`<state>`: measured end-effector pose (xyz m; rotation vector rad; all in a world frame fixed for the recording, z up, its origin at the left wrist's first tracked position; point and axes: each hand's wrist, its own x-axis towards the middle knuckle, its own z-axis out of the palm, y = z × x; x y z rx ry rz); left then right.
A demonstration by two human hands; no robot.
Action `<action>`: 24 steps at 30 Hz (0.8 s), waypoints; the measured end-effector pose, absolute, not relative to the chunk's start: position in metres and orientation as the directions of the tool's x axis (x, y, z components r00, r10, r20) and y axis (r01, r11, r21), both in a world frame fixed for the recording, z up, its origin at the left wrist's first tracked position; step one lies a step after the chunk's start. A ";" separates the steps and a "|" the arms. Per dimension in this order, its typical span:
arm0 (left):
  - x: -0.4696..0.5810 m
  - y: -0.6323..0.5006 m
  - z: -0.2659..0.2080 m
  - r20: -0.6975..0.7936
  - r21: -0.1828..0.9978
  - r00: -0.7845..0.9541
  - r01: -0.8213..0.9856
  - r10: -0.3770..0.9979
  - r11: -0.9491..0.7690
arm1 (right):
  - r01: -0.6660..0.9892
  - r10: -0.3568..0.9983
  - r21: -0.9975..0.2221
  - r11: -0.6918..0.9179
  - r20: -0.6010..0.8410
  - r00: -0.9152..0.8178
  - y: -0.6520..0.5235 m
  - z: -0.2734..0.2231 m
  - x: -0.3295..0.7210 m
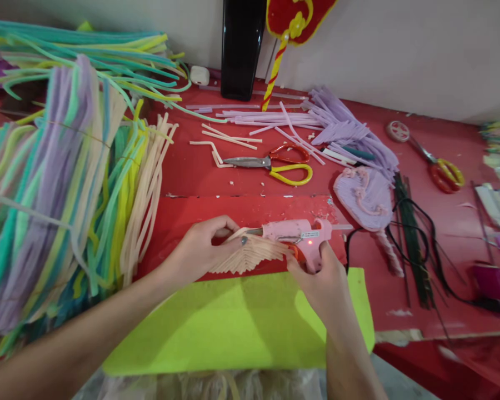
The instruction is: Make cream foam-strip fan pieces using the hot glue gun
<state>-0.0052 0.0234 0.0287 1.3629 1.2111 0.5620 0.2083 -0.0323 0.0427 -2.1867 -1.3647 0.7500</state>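
Observation:
My left hand (198,247) is closed on a cream pipe-cleaner piece (245,256), bent into rows that form a leaf-like fan. A pink hot glue gun (289,229) lies level behind this piece, its nozzle pointing left at the fan's upper edge. My right hand (323,283) is wrapped around the gun's handle, near the orange trigger. The fan's right tip reaches the right fingers; whether they pinch it I cannot tell. A small light glows on the gun, and a clear glue stick (342,226) sticks out of its back end.
Scissors (270,163) lie beyond the gun, with bent cream pipe cleaners beside them. Bundles of coloured pipe cleaners (66,183) crowd the left. Lilac pipe cleaners (341,122) and a lilac fan-shaped piece (364,197) are at right, near a black cord (435,261). A lime-green sheet (233,328) covers the front edge.

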 end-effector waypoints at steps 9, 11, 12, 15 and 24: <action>-0.004 0.024 0.033 -0.330 0.918 0.348 0.335 0.877 0.213 | 0.679 0.912 -0.613 -0.405 -0.214 0.351 -0.033 0.047 0.209; -0.004 0.024 0.034 -0.327 0.918 0.346 0.336 0.879 0.209 | 0.679 0.910 -0.610 -0.408 -0.213 0.355 -0.033 0.047 0.209; -0.004 0.024 0.034 -0.326 0.919 0.345 0.336 0.880 0.208 | 0.679 0.910 -0.610 -0.408 -0.214 0.355 -0.033 0.047 0.209; -0.004 0.024 0.034 -0.323 0.921 0.345 0.330 0.881 0.208 | 0.677 0.908 -0.609 -0.414 -0.219 0.358 -0.033 0.048 0.209; -0.006 0.024 0.033 -0.324 0.922 0.339 0.323 0.883 0.214 | 0.676 0.908 -0.612 -0.411 -0.211 0.362 -0.036 0.045 0.216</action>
